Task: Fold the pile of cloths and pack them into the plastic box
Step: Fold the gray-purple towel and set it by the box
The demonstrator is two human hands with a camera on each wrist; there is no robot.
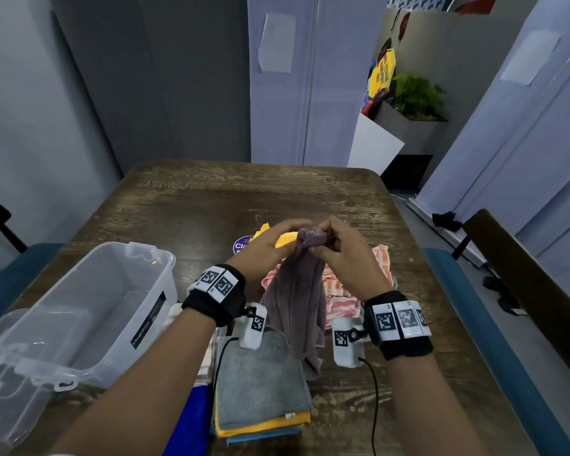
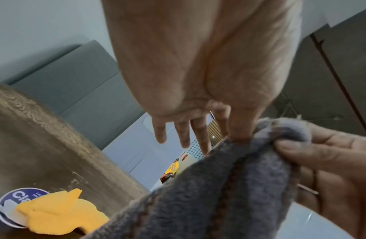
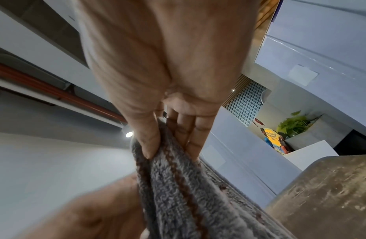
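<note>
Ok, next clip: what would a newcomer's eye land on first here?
The left hand and right hand pinch the top edge of a mauve-grey cloth hanging centre-frame. Left of it stands the open plastic box, seemingly empty. A folded stack lies nearest the camera, with striped cloths heaped behind.

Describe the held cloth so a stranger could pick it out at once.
Find the wooden table and look above its middle, where left hand and right hand meet. They pinch the mauve-grey terry cloth, the only one hanging in the air; the striped cloths and folded stack lie below.
</note>
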